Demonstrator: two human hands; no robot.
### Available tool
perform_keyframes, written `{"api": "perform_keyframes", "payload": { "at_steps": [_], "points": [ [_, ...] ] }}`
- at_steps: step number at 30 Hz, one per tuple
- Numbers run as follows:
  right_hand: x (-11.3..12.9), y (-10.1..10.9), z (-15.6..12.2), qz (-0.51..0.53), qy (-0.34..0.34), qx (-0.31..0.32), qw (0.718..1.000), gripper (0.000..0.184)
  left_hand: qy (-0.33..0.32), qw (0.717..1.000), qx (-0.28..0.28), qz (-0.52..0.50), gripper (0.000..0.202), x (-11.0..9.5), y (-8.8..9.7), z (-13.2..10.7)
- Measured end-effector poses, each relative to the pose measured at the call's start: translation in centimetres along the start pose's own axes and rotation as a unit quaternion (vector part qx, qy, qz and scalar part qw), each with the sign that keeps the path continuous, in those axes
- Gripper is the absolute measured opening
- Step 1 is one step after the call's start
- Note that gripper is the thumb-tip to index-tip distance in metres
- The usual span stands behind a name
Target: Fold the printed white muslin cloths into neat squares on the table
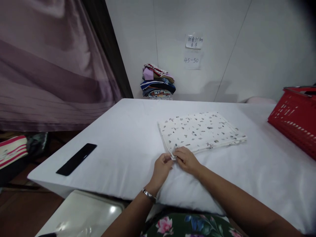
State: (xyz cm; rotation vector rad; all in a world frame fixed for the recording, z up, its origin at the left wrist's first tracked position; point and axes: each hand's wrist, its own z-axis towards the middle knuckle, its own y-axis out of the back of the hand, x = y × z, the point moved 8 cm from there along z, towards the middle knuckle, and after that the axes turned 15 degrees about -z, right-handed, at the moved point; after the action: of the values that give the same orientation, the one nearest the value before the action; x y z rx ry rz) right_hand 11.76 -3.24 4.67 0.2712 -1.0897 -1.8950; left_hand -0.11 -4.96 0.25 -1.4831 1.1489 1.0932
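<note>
A white cloth (197, 130) with small grey and brown prints lies folded into a flat rectangle on the white-covered table (123, 138). Its near left corner is pinched between both hands. My left hand (161, 168), with a silver bracelet at the wrist, grips the corner from the left with closed fingertips. From the right, my right hand (187, 160) holds the same corner, fingers curled over the cloth's near edge. The rest of the cloth stretches away to the right and lies flat.
A black flat slab (77, 159) rests on the table's left side. At the right edge stands a red basket (293, 118). Folded fabrics (158, 82) are stacked beyond the far edge, near the wall. A pale stool (84, 214) is below the near left edge; a purple curtain (49, 65) hangs left.
</note>
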Motion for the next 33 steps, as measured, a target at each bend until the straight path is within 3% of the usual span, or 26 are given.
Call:
{"api": "perform_keyframes", "payload": {
  "at_steps": [5, 9, 15, 18, 22, 27, 33],
  "points": [
    [0.1, 0.2, 0.1, 0.0, 0.002, -0.007, 1.0, 0.03, 0.082, 0.985, -0.048, -0.143, 0.033, 0.3, 0.2, 0.2],
    [0.4, 0.3, 0.3, -0.006, -0.006, 0.006, 1.0, 0.03, 0.105, 0.986, -0.067, -0.115, 0.043, 0.3, 0.0, 0.9],
    [-0.7, 1.4, -0.3, -0.044, 0.01, 0.016, 0.999, 0.03, 0.114, 0.99, -0.076, -0.042, 0.038, 0.3, 0.3, 2.0],
    [-4.3, 4.0, -2.3, -0.094, -0.003, -0.016, 0.995, 0.022, 0.093, 0.993, -0.076, 0.004, 0.041, 0.1, 1.1, 2.3],
    [-11.9, 8.5, -6.5, -0.195, -0.1, -0.032, 0.975, 0.021, 0.029, 0.991, -0.052, 0.119, 0.047, -0.5, 1.7, 2.6],
    [-19.9, 12.9, -11.0, -0.253, -0.272, -0.002, 0.928, 0.023, -0.033, 0.968, -0.027, 0.248, 0.047, -1.1, 1.6, 2.5],
    [-25.7, 17.1, -14.2, -0.234, -0.49, -0.022, 0.839, 0.026, -0.013, 0.975, -0.019, 0.219, 0.052, -0.4, 2.1, 3.0]
  ]
}}
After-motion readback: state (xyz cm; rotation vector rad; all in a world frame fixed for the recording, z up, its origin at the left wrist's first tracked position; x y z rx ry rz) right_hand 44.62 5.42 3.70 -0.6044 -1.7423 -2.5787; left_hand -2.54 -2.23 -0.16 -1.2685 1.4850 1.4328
